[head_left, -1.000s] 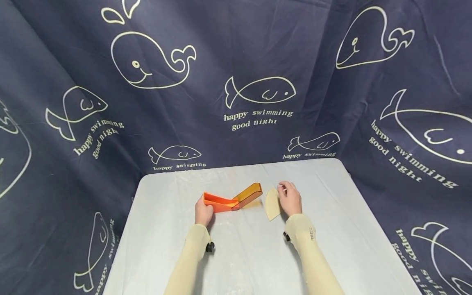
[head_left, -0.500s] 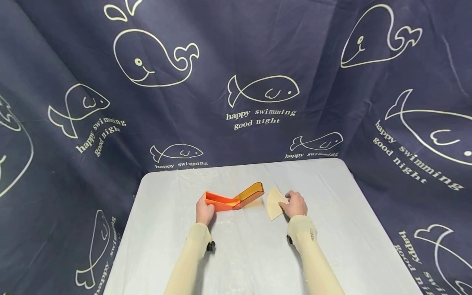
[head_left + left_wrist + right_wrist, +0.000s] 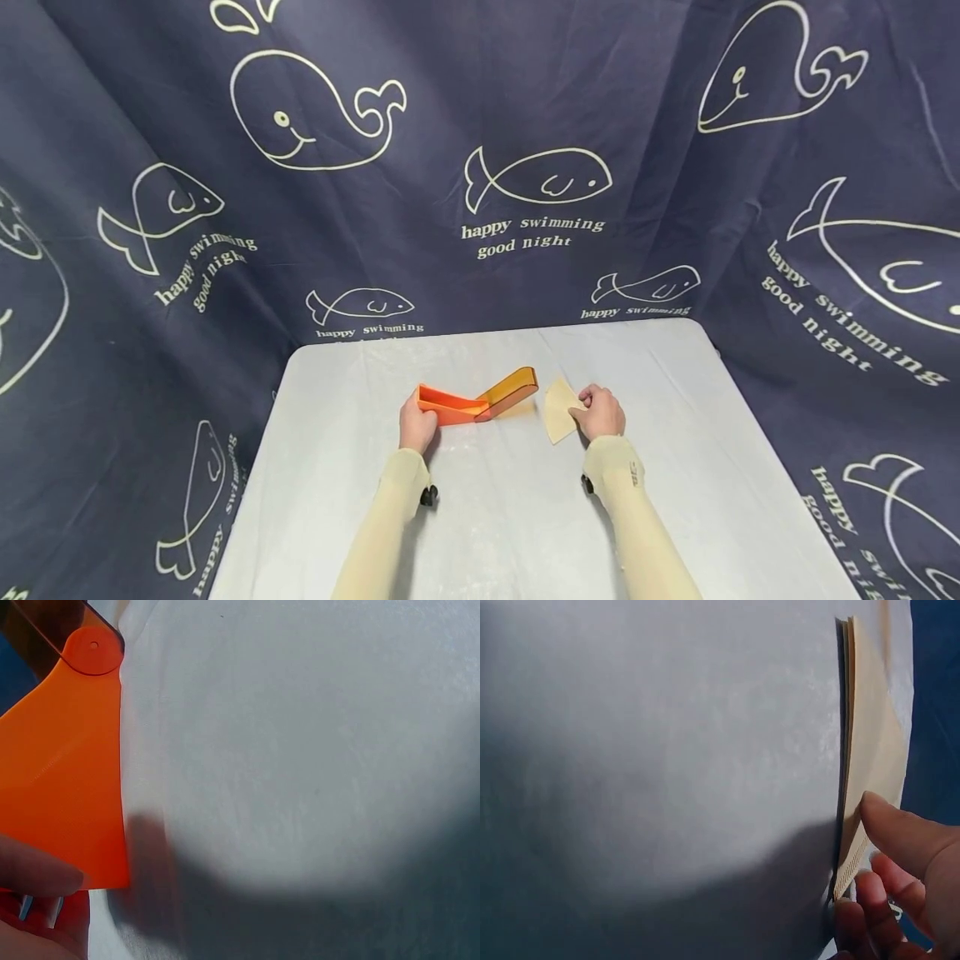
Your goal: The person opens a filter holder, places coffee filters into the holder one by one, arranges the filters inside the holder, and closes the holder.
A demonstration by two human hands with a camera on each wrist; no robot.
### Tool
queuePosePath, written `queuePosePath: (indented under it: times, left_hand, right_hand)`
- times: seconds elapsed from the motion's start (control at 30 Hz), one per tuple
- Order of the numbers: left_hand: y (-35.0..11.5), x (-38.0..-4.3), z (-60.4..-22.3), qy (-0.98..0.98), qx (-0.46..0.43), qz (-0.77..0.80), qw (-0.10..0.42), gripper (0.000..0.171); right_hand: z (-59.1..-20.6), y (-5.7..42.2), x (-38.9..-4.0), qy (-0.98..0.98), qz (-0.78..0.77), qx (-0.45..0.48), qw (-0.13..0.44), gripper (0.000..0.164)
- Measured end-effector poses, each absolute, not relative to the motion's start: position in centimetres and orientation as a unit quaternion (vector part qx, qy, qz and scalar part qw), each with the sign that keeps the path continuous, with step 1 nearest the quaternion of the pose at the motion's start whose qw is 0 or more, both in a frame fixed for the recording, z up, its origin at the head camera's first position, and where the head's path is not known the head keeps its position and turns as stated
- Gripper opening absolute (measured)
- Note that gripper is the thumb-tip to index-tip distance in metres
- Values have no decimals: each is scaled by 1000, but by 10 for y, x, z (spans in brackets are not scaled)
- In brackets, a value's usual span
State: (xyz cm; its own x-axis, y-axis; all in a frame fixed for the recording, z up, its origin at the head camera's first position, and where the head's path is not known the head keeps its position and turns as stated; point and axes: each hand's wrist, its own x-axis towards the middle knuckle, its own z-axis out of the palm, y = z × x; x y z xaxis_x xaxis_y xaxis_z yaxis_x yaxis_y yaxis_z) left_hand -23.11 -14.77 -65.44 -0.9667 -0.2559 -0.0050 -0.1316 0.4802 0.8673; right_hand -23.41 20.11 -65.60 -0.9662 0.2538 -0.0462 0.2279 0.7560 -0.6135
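Observation:
My left hand [image 3: 417, 427] grips the left end of an orange plastic coffee filter holder [image 3: 452, 412]. Its see-through amber lid [image 3: 512, 390] is swung open to the right, joined at a round hinge [image 3: 93, 649] seen in the left wrist view. Right of the lid, a thin stack of tan, fan-shaped paper coffee filters [image 3: 558, 412] is pinched at its right corner by my right hand [image 3: 602, 413]. In the right wrist view the thumb lies on top of the filters [image 3: 874, 742], with fingers curled beneath near the crimped edge.
A white-covered table [image 3: 495, 517] with rounded corners lies under both hands. Behind it and at both sides hangs a dark blue curtain [image 3: 420, 208] printed with whales and fish. Small black wrist cameras sit at both sleeves.
The right hand has shifted slightly right on the paper filters, from fingers above their edge to a thumb pinch. The left hand and the orange holder stay nearly still.

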Motion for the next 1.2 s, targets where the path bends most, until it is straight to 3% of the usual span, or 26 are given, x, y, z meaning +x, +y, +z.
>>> queuePosePath:
  times: [0.6, 1.2]
  left_hand:
    - [-153, -230, -652, -857, 114, -498, 66, 52]
    - [-151, -233, -658, -855, 98, -505, 67, 41]
  right_hand:
    - [-661, 207, -233, -940, 319, -96, 69, 18]
    - [-611, 232, -221, -911, 410, 22, 45, 10]
